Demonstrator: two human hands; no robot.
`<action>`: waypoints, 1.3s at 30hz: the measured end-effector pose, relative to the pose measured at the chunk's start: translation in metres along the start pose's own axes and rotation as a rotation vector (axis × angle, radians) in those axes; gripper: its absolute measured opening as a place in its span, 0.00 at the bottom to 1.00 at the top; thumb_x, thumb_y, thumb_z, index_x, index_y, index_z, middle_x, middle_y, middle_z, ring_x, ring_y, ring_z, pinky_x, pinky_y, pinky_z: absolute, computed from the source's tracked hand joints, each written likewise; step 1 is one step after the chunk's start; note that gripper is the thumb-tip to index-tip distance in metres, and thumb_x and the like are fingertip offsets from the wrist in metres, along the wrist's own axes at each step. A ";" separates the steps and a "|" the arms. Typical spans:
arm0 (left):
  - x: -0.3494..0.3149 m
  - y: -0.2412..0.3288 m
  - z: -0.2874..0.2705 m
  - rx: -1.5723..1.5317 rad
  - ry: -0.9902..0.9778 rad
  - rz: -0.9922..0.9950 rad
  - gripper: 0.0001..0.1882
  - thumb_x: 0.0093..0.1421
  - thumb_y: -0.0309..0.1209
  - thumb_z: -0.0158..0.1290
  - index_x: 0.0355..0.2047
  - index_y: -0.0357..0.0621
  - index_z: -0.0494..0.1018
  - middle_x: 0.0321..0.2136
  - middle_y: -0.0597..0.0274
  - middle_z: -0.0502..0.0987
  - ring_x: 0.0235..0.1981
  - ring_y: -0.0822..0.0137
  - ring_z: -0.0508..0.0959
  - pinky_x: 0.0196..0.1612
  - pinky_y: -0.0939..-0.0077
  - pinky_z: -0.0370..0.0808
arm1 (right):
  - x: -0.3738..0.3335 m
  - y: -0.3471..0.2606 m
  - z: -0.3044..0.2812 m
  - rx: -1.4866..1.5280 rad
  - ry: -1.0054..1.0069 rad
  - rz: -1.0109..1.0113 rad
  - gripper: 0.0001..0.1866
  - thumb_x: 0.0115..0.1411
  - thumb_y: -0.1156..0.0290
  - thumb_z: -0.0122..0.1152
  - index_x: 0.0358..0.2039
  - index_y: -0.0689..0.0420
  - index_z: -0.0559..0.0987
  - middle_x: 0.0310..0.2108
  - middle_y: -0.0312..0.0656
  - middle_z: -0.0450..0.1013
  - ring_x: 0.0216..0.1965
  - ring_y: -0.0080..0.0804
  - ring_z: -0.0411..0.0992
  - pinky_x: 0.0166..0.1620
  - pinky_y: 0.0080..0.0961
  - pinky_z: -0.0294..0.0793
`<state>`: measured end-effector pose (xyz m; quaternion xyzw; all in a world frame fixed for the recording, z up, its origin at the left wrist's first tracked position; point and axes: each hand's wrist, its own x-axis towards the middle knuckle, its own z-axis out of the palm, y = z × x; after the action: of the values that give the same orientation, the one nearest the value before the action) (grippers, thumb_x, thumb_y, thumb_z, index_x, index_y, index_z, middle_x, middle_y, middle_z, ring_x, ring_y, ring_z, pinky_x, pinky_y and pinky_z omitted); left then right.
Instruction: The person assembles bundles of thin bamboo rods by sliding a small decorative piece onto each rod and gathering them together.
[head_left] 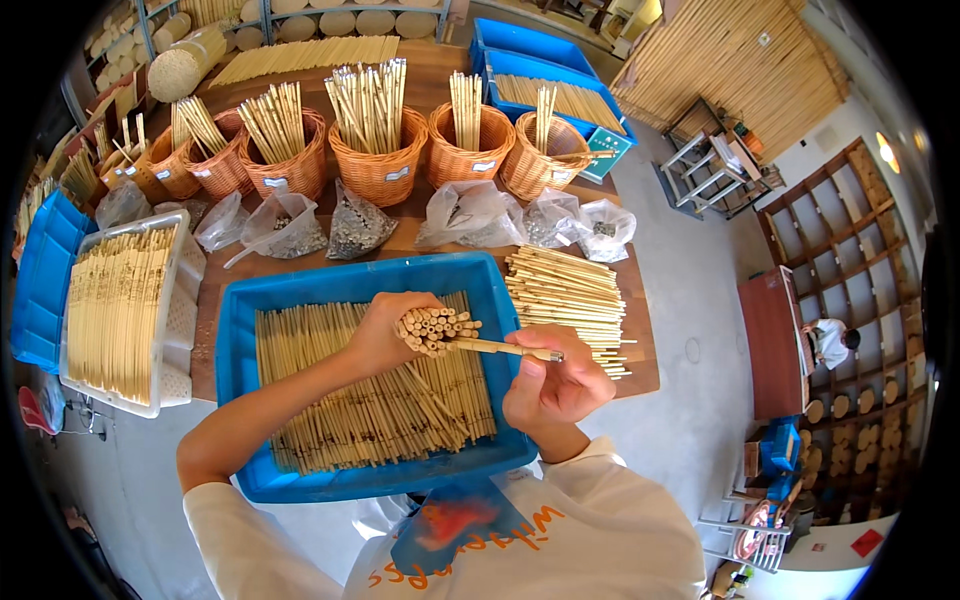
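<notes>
Left of the blue tub (237, 380), a white crate (180, 340) holds pale sticks (120, 310). Over the tub, the left hand (383, 332) has its fingers wrapped around a bunch of sticks (430, 328). If that squeeze gets loose, some could slide into the tub. By the tub's right edge, the right hand (560, 388) has its fingers pinched on one stick (500, 347) near its shiny end (556, 356). A slip could drop it. Right of the tub, a stick pile (565, 300) on the tabletop (641, 335) could roll if bumped.
</notes>
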<state>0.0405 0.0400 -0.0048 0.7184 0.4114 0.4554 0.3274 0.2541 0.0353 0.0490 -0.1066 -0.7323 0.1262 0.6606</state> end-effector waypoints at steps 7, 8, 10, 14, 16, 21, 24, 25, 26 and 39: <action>-0.003 -0.001 -0.002 0.017 0.002 -0.033 0.22 0.41 0.22 0.72 0.38 0.39 0.79 0.32 0.59 0.83 0.32 0.61 0.84 0.37 0.73 0.79 | -0.003 -0.003 -0.001 0.009 -0.059 0.075 0.21 0.68 0.82 0.50 0.57 0.54 0.58 0.42 0.58 0.73 0.36 0.42 0.80 0.36 0.33 0.85; -0.002 -0.001 -0.002 0.017 -0.003 -0.037 0.22 0.41 0.22 0.72 0.38 0.39 0.79 0.32 0.59 0.83 0.32 0.61 0.84 0.37 0.73 0.79 | -0.003 -0.003 -0.001 0.021 -0.043 0.083 0.21 0.68 0.82 0.50 0.58 0.54 0.58 0.41 0.58 0.73 0.35 0.41 0.80 0.36 0.33 0.84; -0.001 -0.001 -0.002 0.017 -0.008 -0.039 0.22 0.41 0.23 0.72 0.37 0.40 0.78 0.32 0.59 0.83 0.32 0.61 0.84 0.37 0.72 0.79 | -0.002 -0.002 -0.003 0.030 -0.039 0.069 0.22 0.67 0.83 0.50 0.58 0.54 0.60 0.40 0.57 0.74 0.35 0.41 0.80 0.36 0.31 0.84; -0.002 0.001 0.000 0.034 0.002 -0.040 0.21 0.41 0.23 0.72 0.37 0.40 0.78 0.32 0.59 0.83 0.32 0.61 0.83 0.37 0.72 0.78 | 0.001 -0.002 -0.008 0.058 -0.035 0.067 0.23 0.66 0.84 0.49 0.59 0.53 0.61 0.39 0.58 0.75 0.33 0.40 0.80 0.36 0.27 0.81; -0.002 0.002 0.001 0.039 0.009 -0.043 0.20 0.42 0.23 0.72 0.36 0.40 0.78 0.32 0.59 0.83 0.32 0.62 0.83 0.37 0.72 0.78 | -0.001 0.000 -0.009 0.075 -0.022 0.066 0.22 0.66 0.84 0.50 0.58 0.55 0.62 0.38 0.59 0.76 0.33 0.42 0.81 0.36 0.26 0.81; -0.003 0.002 0.003 0.023 0.020 -0.049 0.20 0.42 0.23 0.72 0.36 0.40 0.78 0.32 0.59 0.83 0.32 0.63 0.83 0.37 0.72 0.78 | -0.001 -0.001 -0.012 0.104 -0.048 0.125 0.21 0.66 0.83 0.52 0.57 0.56 0.62 0.43 0.59 0.77 0.37 0.45 0.82 0.37 0.31 0.84; -0.002 0.002 0.003 0.017 0.033 -0.060 0.20 0.41 0.23 0.72 0.36 0.40 0.78 0.32 0.59 0.83 0.32 0.63 0.83 0.37 0.72 0.78 | -0.002 0.001 -0.019 0.178 -0.095 0.122 0.30 0.60 0.88 0.58 0.61 0.55 0.63 0.51 0.58 0.75 0.46 0.51 0.81 0.41 0.37 0.85; -0.002 0.002 0.003 0.013 0.036 -0.063 0.20 0.41 0.23 0.72 0.36 0.40 0.78 0.32 0.59 0.83 0.32 0.63 0.83 0.38 0.72 0.78 | -0.004 0.000 -0.021 0.182 -0.099 0.138 0.30 0.60 0.88 0.58 0.61 0.55 0.63 0.52 0.58 0.75 0.47 0.52 0.81 0.42 0.38 0.85; -0.003 0.002 0.003 0.014 0.035 -0.061 0.20 0.42 0.23 0.72 0.36 0.40 0.78 0.32 0.59 0.83 0.32 0.63 0.82 0.38 0.72 0.78 | -0.006 -0.001 -0.022 0.187 -0.103 0.154 0.30 0.60 0.88 0.58 0.61 0.55 0.63 0.53 0.57 0.75 0.47 0.52 0.81 0.43 0.38 0.85; -0.005 0.000 0.003 0.016 0.049 -0.038 0.20 0.41 0.23 0.72 0.35 0.40 0.78 0.31 0.59 0.82 0.32 0.62 0.82 0.37 0.71 0.78 | 0.009 -0.012 -0.026 0.437 -0.067 0.347 0.08 0.67 0.82 0.54 0.46 0.68 0.72 0.48 0.60 0.77 0.46 0.53 0.81 0.47 0.42 0.84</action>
<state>0.0418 0.0350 -0.0075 0.7017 0.4363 0.4634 0.3200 0.2788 0.0286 0.0639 -0.0814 -0.6801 0.3957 0.6118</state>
